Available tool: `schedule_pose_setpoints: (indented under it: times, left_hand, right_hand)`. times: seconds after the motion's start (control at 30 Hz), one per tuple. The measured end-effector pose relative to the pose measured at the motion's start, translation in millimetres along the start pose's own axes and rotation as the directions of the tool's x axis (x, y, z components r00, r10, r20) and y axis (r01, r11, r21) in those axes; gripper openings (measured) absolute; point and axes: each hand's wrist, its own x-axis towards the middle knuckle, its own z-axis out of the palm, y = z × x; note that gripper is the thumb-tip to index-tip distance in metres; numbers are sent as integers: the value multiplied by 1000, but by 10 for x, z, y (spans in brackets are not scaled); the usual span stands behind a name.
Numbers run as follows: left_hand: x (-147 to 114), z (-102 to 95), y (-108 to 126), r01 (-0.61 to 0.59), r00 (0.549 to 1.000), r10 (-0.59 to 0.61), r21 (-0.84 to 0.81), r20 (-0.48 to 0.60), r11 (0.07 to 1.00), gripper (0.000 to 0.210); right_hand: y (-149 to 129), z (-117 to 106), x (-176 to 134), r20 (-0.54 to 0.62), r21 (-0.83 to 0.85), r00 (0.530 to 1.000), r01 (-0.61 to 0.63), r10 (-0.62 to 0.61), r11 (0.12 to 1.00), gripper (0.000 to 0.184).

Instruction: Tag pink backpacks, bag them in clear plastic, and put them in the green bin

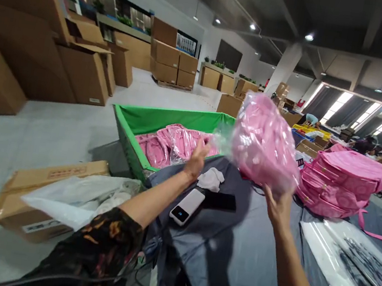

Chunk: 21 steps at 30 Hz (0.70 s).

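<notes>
A pink backpack in a clear plastic bag point(265, 142) is held up over the table, blurred by motion. My right hand point(278, 207) grips its lower right edge. The loose clear end of the bag points left toward my left hand point(196, 159), whose fingers are raised and look apart; whether they touch the plastic is unclear. Beyond my left hand, several bagged pink backpacks point(172, 145) lie in a green-lined bin point(132, 113). Below the hands are a white power bank with a lit display point(187, 206), a crumpled white cloth or tissue point(211, 179) and a dark flat object point(220, 201).
Pink backpacks point(344, 182) are piled on the grey-covered table point(248, 258) at right, beside clear plastic bags point(356, 266). A carton point(51, 179) with white plastic point(84, 198) sits on the floor at left. Large cartons point(82, 72) stand behind; people work far right.
</notes>
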Motion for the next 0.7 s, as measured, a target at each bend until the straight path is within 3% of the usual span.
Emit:
schedule_pose_setpoints:
  times: [0.03,0.1,0.17,0.2,0.23,0.33,0.4,0.47,0.57,0.63,0.7]
  left_hand:
    - [115,-108,-98,23,999,-20,66,-47,998,47]
    - [74,-294,-379,41,998,-30,200,-57,979,37]
    - [-214,-424,-755,29,998,-12,306,-59,952,29]
    - [-384,-471,-964,-11,1000,19,370,-20,929,28]
    - [-537,-510,-1173,-122,993,107,530,58,839,31]
    - [-726,-570,-1678,-377,926,226,761,302,528,42]
    - [-595,-525,-1835,-442,897,209,787,390,430,47]
    - [-343,-375,-1844,-444,895,175,787,409,429,46]
    - [-33,51,-1696,-432,901,221,733,373,525,42]
    - [-32,424,-1571,-480,877,312,635,366,605,41]
    - [-224,790,-1468,-566,820,386,497,422,658,40]
  right_hand:
    - [-105,87,78,0,-5,1000,-3,3,1000,85]
    - [-310,240,101,26,-21,998,57,-56,998,76]
    - [-411,350,-112,119,-38,970,219,-213,975,60]
    - [-395,386,-292,207,-46,934,306,-291,951,53]
    - [-333,408,-498,306,-59,894,361,-328,931,49]
    - [63,370,-1048,553,-135,814,300,-180,944,38]
    - [395,263,-1196,613,-203,790,145,10,968,29]
    - [696,140,-1132,605,-258,780,3,159,966,22]
    - [1042,23,-773,556,-370,789,-45,260,928,20]
    - [1235,20,-469,519,-460,805,-21,288,888,23]
    - [1423,72,-166,488,-523,820,0,300,852,29]
